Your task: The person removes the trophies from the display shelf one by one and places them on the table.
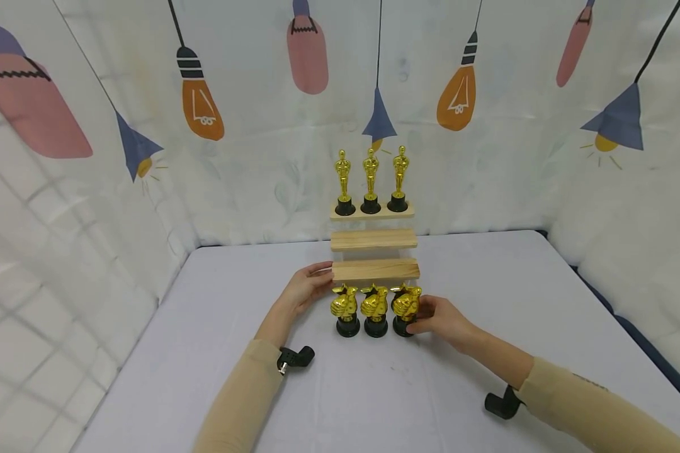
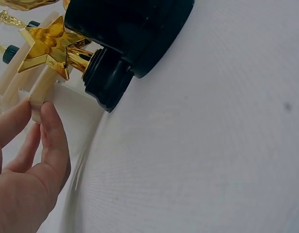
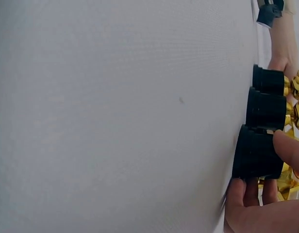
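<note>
My left hand pinches the left end of the lowest wooden step of a small tiered stand; in the left wrist view thumb and fingertips meet at the step's end. My right hand grips the black base of the rightmost front trophy, a gold figure. Two like trophies, a middle one and a left one, stand beside it in a row on the table. Behind them, gold star trophies on black bases are mostly hidden in the head view.
On the stand's top step stand three gold statuettes with black bases. The middle step is bare wood. A white cloth covers the table. A patterned curtain hangs behind it.
</note>
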Available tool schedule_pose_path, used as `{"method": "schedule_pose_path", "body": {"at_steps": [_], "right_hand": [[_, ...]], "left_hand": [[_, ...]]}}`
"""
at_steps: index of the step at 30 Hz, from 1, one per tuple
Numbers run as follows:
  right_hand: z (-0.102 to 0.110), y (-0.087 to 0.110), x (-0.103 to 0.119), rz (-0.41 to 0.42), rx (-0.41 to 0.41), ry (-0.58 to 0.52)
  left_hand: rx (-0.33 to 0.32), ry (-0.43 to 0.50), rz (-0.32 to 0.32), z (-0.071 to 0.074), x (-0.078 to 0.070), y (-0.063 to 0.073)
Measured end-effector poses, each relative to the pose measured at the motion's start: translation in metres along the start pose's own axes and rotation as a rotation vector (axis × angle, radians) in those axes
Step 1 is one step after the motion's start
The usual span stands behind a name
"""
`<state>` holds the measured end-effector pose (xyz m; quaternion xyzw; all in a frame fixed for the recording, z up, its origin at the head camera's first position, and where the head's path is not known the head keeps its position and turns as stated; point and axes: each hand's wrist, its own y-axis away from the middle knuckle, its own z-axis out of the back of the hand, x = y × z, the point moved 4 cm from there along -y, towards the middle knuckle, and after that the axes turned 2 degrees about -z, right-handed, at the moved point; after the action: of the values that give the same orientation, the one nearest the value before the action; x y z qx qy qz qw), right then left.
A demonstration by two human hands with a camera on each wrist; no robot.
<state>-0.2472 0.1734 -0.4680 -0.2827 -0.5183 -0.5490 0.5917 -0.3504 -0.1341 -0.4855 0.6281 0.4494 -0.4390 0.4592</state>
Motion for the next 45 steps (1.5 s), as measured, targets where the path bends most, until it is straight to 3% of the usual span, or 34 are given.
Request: {"method": "schedule_pose_path", "body": {"at_steps": [12,18,30,45], "right_hand": [[0.001,0.000,0.000,0.002,-0.015,0.019],[0.010,0.003,0.002,-0.010,-0.036,0.026],[0.027,0.007,0.010,0.043,-0.029,0.028],[0.057,0.006,0.042,0.086,-0.053,0.022]], "left_hand": [[0.007,0.012,-0.016,0.001,0.001,0.000],[0.009,0.008,-0.017,0.001,0.000,0.000],[0.013,0.005,-0.019,0.000,0.000,-0.002],[0.015,-0.019,-0.026,0.000,-0.001,-0.003]]}}
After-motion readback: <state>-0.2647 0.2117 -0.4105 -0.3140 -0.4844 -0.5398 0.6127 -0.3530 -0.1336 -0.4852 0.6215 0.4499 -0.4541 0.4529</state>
